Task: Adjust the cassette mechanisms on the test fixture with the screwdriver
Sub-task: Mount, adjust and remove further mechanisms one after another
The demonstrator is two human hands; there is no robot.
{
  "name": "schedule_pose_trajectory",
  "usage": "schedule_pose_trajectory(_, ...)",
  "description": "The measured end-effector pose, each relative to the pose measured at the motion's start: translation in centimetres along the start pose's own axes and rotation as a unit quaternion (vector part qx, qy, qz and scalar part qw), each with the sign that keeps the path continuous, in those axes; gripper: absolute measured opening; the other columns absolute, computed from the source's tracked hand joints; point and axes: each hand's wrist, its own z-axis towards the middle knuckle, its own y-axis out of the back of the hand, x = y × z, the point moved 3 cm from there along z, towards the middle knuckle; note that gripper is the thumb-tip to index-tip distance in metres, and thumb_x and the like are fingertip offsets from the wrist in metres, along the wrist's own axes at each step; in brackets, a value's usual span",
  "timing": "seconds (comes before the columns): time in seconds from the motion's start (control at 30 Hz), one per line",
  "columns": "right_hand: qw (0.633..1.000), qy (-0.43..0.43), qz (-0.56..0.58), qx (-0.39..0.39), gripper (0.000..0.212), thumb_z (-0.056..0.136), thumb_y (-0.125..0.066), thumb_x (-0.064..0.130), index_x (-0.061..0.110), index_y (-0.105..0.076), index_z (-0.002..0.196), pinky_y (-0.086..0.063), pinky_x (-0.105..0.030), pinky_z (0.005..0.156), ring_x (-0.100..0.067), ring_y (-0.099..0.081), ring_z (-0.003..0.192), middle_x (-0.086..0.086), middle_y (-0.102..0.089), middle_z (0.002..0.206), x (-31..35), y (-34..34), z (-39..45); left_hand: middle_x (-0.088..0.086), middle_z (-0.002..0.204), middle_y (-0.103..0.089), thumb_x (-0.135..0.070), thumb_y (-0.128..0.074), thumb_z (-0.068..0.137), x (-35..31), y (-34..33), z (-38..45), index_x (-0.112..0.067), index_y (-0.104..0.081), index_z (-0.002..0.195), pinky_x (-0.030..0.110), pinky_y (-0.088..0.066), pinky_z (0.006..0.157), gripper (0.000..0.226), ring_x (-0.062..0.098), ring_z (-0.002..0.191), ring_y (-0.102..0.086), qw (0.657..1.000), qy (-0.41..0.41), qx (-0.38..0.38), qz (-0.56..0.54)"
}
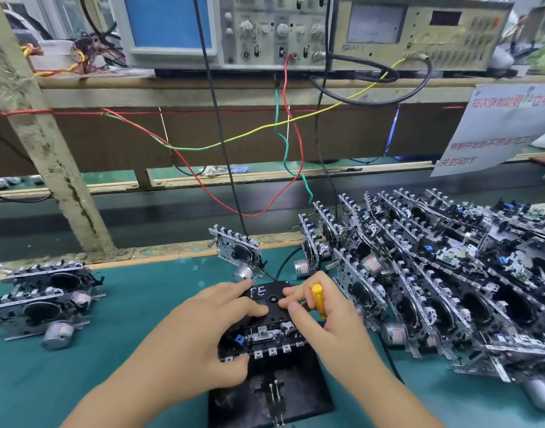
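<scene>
A black test fixture lies on the green mat in front of me. On it sits a cassette mechanism with a black test cassette marked in white letters. My left hand holds the mechanism's left side, fingers on the cassette and thumb at the front edge. My right hand grips a yellow-handled screwdriver in its palm, and its fingertips touch the cassette's right side. The screwdriver's tip is hidden.
Several cassette mechanisms are packed in rows at the right. Two more lie at the left, and one stands upright behind the fixture. Wires hang from an oscilloscope and a meter on the shelf.
</scene>
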Motion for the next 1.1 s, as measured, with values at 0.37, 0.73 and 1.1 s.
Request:
schedule_pose_trajectory(0.37, 1.0, 0.004, -0.002, 0.01, 0.024, 0.095, -0.06, 0.013, 0.018, -0.039, 0.084, -0.043, -0.02, 0.091, 0.003, -0.06, 0.12, 0.015, -0.073, 0.102, 0.1, -0.1, -0.4, -0.017, 0.167, 0.02, -0.068, -0.065, 0.071, 0.4, -2.5, -2.5, -0.063, -0.035, 0.134, 0.045, -0.014, 0.118, 0.07, 0.014, 0.153, 0.025, 0.995, -0.005, -0.098, -0.006)
schedule_pose_trajectory(0.73, 1.0, 0.004, -0.002, 0.013, 0.018, 0.096, -0.061, 0.004, 0.004, -0.044, 0.09, -0.04, -0.003, 0.088, 0.004, -0.059, 0.12, 0.018, -0.073, 0.102, -0.1, 0.0, -0.7, -0.039, 0.16, 0.012, -0.054, -0.091, 0.055, -2.0, -6.6, -2.6, -0.067, -0.049, 0.117, 0.035, -0.036, 0.113, 0.077, 0.002, 0.154, -0.009, 0.932, 0.133, -0.245, -0.23)
schedule_pose_trajectory(1.1, 1.0, 0.022, 0.009, 0.001, 0.017, 0.091, -0.059, 0.017, 0.014, -0.043, 0.087, -0.043, -0.025, 0.095, -0.001, -0.059, 0.124, 0.015, -0.073, 0.108, -0.1, -0.1, -1.2, -0.04, 0.157, -0.013, -0.03, -0.097, 0.059, -1.7, -7.1, -2.2, -0.059, -0.06, 0.108, 0.013, -0.031, 0.102, 0.068, -0.001, 0.145, -0.032, 0.903, 0.134, -0.298, -0.278)
